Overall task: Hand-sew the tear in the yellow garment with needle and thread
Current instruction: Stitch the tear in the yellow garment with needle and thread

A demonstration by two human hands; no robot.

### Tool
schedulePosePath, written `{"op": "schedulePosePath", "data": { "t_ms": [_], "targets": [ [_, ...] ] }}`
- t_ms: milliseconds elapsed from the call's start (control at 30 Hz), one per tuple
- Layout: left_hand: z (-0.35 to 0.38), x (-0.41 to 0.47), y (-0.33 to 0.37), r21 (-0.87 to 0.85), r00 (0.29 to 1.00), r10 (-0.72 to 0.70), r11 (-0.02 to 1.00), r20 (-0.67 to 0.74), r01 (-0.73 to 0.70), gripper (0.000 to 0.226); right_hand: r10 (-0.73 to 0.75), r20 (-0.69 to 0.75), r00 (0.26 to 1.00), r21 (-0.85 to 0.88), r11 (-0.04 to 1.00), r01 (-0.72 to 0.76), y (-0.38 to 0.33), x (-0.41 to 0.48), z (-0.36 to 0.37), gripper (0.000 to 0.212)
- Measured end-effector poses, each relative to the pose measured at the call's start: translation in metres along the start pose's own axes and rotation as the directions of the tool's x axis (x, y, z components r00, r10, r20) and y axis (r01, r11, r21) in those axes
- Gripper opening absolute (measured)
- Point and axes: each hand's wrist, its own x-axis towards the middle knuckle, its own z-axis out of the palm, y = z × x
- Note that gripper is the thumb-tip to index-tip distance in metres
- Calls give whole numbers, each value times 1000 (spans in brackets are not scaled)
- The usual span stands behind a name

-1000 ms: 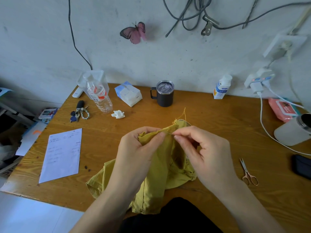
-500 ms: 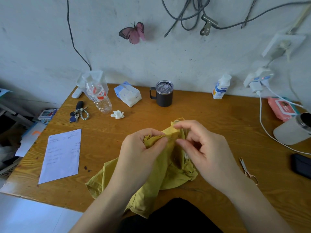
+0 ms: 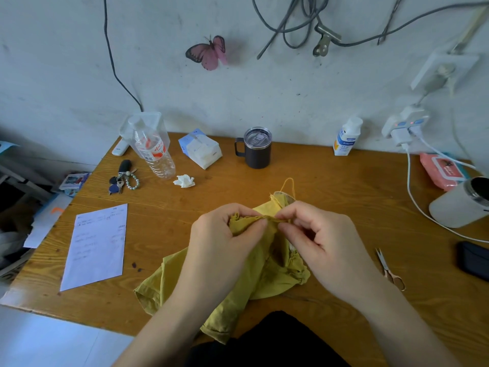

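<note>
The yellow garment [image 3: 260, 268] lies bunched on the wooden table [image 3: 330, 186] in front of me, its top edge lifted between my hands. My left hand [image 3: 222, 239] pinches a fold of the cloth between thumb and fingers. My right hand [image 3: 325, 242] pinches the same raised edge just to the right, fingertips almost touching the left hand's. A loop of yellow thread [image 3: 288, 185] stands up behind the fold. The needle itself is too small to make out.
Small scissors [image 3: 389, 270] lie right of my right hand. A paper sheet [image 3: 98, 245] lies at the left. At the back stand a dark mug [image 3: 256, 148], a water bottle [image 3: 153, 152], a tissue pack [image 3: 201, 148], keys [image 3: 123, 178] and a crumpled tissue [image 3: 184, 180]. A white cup [image 3: 460, 203] and charger cable [image 3: 412, 192] are at the right.
My right hand went up over the cloth's top edge, then came back down to the fold beside my left fingers. A thread loop now shows behind the garment. The left hand kept its hold.
</note>
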Motion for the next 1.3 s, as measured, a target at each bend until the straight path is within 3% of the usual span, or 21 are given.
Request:
{"op": "schedulePosePath", "data": {
  "t_ms": [167, 367, 600, 733, 867, 1067, 1300],
  "targets": [
    [7, -8, 3, 46, 992, 85, 996, -93, -81, 5, 8, -69, 998, -58, 998, -12, -7, -2, 5, 8],
    [11, -13, 3, 67, 987, 146, 988, -70, -141, 8, 23, -81, 996, -79, 996, -30, -10, -5, 9, 6],
    [5, -6, 3, 5, 997, 75, 997, -10, -75, 8, 114, -28, 993, 105, 988, -110, -6, -5, 3, 13],
    [2, -2, 1, -54, 1000, 8, 999, 19, -6, 9, 170, 56, 984, 281, 943, -179, -5, -4, -4, 16],
    [-1, 2, 2, -190, 981, -97, 973, 170, 130, 10, 239, 187, 953, 416, 859, -298, -1, -1, -10, 16],
    [-12, 8, 5, -429, 852, -207, 792, 480, 434, 10, 252, 392, 885, 613, 646, -455, 6, 1, -15, 14],
    [-11, 12, 3, -462, 810, -228, 725, 540, 511, 9, 256, 419, 871, 700, 521, -489, 9, -1, -13, 12]
  ]
}}
